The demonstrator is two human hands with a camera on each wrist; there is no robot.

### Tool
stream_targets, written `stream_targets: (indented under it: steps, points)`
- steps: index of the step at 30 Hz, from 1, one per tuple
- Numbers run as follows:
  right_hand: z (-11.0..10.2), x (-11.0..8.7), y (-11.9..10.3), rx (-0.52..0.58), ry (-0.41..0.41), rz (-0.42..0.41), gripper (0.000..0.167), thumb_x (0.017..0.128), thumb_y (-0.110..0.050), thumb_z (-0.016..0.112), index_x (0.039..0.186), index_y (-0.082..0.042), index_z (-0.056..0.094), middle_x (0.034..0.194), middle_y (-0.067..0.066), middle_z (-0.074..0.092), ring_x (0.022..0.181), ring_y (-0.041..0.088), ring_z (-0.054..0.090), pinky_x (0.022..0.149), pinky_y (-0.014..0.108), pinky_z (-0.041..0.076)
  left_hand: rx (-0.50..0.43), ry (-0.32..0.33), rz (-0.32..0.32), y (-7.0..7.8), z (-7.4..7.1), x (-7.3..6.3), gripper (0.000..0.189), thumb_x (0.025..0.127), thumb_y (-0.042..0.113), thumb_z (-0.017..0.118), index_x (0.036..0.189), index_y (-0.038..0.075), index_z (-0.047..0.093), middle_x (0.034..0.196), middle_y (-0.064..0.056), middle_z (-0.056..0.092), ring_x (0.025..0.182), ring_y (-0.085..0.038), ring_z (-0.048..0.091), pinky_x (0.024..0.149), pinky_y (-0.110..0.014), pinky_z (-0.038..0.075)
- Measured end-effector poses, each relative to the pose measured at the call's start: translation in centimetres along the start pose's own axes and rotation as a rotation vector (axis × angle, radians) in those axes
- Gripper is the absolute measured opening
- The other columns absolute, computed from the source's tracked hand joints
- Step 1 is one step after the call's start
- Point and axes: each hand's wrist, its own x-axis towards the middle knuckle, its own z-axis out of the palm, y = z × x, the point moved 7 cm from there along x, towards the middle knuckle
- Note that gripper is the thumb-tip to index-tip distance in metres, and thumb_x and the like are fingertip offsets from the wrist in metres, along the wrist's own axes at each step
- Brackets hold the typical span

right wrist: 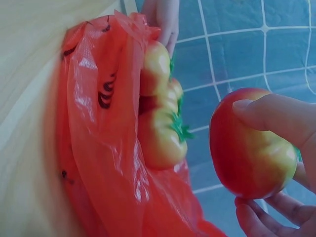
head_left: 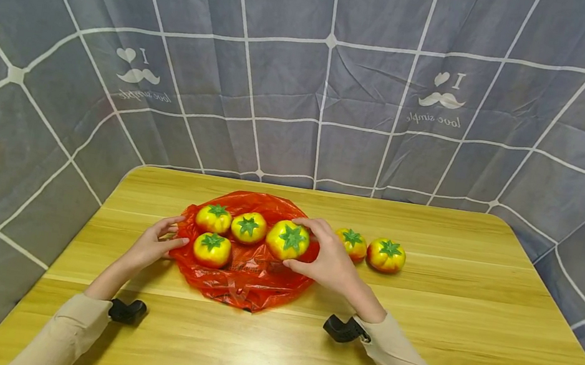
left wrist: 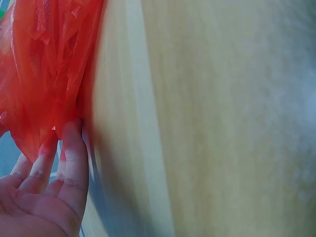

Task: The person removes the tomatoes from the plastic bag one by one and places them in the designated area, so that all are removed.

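My right hand grips a yellow-and-red toy tomato with a green leafy top, thumb on one side and fingers on the other. It holds the tomato over the right part of an open red plastic bag; the right wrist view shows the tomato raised beside the bag's rim. Inside the bag sit several similar tomatoes in its left and middle parts. At the bag's left edge, my left hand holds the thin film between thumb and fingers. Red film partly covers those fingertips in the left wrist view.
Right of the bag, two more tomatoes stand side by side on the wooden table, one partly behind my right hand. A grey curtain with white grid lines hangs behind and around the table. Black wrist devices jut from both sleeves.
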Motion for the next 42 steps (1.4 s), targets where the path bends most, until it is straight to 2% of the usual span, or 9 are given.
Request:
stream_targets:
  steps: [9,14,19,26,36,42]
  points:
    - [-2.2,-0.4,0.5,-0.004,0.038,-0.01,0.068,0.069,-0.022,0.086,0.129,-0.011,0.055,0.124,0.009,0.057,0.11,0.023,0.059,0.091,0.037,0.054,-0.009,-0.006,-0.01,0.0,0.1,0.0,0.065,0.096,0.018,0.059,0.148,-0.002,0.025,0.137,-0.033,0.038,0.096,-0.016,0.059,0.068,-0.02,0.055]
    - [-3.3,-0.9,0.7,-0.007,0.047,-0.004,0.069,0.07,-0.02,0.085,0.13,-0.009,0.053,0.128,0.01,0.055,0.113,0.025,0.058,0.092,0.039,0.053,-0.011,-0.004,-0.018,0.0,0.1,-0.1,0.064,0.096,0.018,0.058,0.148,-0.001,0.025,0.137,-0.032,0.038,0.101,-0.021,0.057,0.069,-0.019,0.055]
    - [-4.5,-1.3,1.2,-0.016,0.072,0.0,0.07,0.069,-0.019,0.086,0.13,-0.009,0.053,0.129,0.01,0.055,0.116,0.026,0.056,0.092,0.041,0.053,-0.018,-0.006,-0.02,0.1,0.1,-0.1,0.065,0.096,0.018,0.058,0.148,-0.001,0.025,0.137,-0.032,0.038,0.1,-0.02,0.057,0.07,-0.019,0.055]
    - [-6.1,-2.1,2.1,-0.039,0.109,0.016,0.069,0.069,-0.019,0.087,0.129,-0.008,0.054,0.128,0.012,0.055,0.114,0.028,0.056,0.09,0.044,0.054,-0.025,-0.005,-0.022,0.0,0.1,-0.1,0.064,0.096,0.015,0.058,0.148,-0.002,0.025,0.137,-0.032,0.037,0.096,-0.014,0.057,0.069,-0.02,0.055]
    - [-8.0,-3.4,3.6,-0.061,0.151,0.04,0.07,0.066,-0.014,0.088,0.127,-0.006,0.055,0.124,0.015,0.056,0.109,0.031,0.059,0.087,0.047,0.054,-0.04,-0.009,-0.021,0.0,0.2,-0.2,0.064,0.096,0.015,0.058,0.148,-0.002,0.024,0.137,-0.033,0.037,0.097,-0.014,0.058,0.071,-0.02,0.055]
    - [-9.4,-4.1,4.2,-0.087,0.203,0.02,0.07,0.064,-0.01,0.088,0.126,-0.004,0.055,0.122,0.016,0.057,0.107,0.031,0.059,0.085,0.049,0.054,-0.033,-0.008,-0.024,0.1,0.2,-0.2,0.065,0.096,0.017,0.058,0.148,-0.002,0.024,0.138,-0.033,0.036,0.102,-0.02,0.057,0.071,-0.02,0.055]
